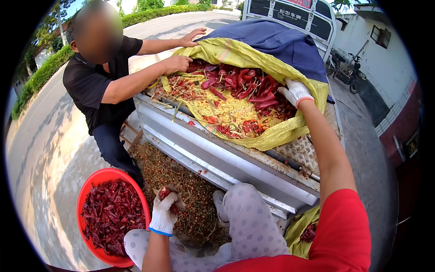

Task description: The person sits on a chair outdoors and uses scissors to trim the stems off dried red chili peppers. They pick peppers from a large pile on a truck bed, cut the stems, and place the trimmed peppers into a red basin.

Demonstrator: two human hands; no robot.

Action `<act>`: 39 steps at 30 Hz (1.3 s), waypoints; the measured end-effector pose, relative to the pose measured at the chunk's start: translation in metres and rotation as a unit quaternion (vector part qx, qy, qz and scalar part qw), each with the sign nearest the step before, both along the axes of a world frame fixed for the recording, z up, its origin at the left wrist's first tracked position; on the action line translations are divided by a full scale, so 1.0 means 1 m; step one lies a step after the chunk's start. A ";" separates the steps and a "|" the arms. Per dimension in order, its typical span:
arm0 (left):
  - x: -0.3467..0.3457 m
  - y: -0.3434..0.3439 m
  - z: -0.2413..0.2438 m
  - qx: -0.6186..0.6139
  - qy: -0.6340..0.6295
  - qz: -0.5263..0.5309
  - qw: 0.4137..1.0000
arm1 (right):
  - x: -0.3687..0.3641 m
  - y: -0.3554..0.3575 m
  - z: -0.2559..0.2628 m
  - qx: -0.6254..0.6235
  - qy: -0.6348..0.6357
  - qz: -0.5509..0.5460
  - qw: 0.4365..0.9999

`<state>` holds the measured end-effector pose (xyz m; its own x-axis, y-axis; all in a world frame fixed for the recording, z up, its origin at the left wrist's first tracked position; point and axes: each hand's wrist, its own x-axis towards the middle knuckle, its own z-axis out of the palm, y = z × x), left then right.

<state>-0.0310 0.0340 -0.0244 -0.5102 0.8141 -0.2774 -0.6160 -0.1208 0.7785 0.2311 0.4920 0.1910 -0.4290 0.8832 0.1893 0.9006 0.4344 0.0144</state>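
My left hand [165,210], in a white work glove with a blue cuff, is closed around dried red chili peppers [164,193] above the ground litter. My right hand [296,92], gloved with a red cuff, reaches to the right side of a yellow woven sack [282,136]. Its fingers lie at the sack's raised edge beside the peppers; whether they grip the fabric or a pepper is partly hidden. Whole red chili peppers [238,80] are heaped in the sack's mouth, with yellow seeds [234,105] and broken bits in front.
The sack lies on a truck bed [221,153], partly under a dark blue cloth [268,40]. At left, a person [98,78] touches the sack with both hands. A red plastic tub [84,234] holds dark chili pieces. Stems and seeds [190,190] cover the ground; another yellow sack [295,238] is below right.
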 end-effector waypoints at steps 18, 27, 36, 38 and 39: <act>0.009 0.028 0.004 -0.060 -0.008 -0.103 0.993 | -0.036 -0.051 -0.020 -0.153 0.138 0.026 0.978; 0.012 0.024 0.006 -0.103 0.053 -0.118 0.986 | 0.030 -0.015 -0.002 -0.051 0.294 -0.010 0.954; 0.008 0.021 -0.004 -0.108 0.059 -0.120 0.985 | 0.101 0.083 -0.001 0.162 0.020 -0.097 0.982; 0.008 0.006 0.000 -0.128 0.077 -0.096 0.984 | -0.005 -0.013 0.027 0.070 0.127 -0.100 0.984; 0.010 0.015 0.002 -0.121 0.078 -0.104 0.984 | -0.002 -0.001 0.036 -0.107 0.260 -0.080 0.956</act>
<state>-0.0209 0.0490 -0.0220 -0.3917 0.8252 -0.4070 -0.4777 0.1957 0.8564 0.2289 0.4912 0.2273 -0.1828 0.9719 0.1484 0.8165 0.2341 -0.5278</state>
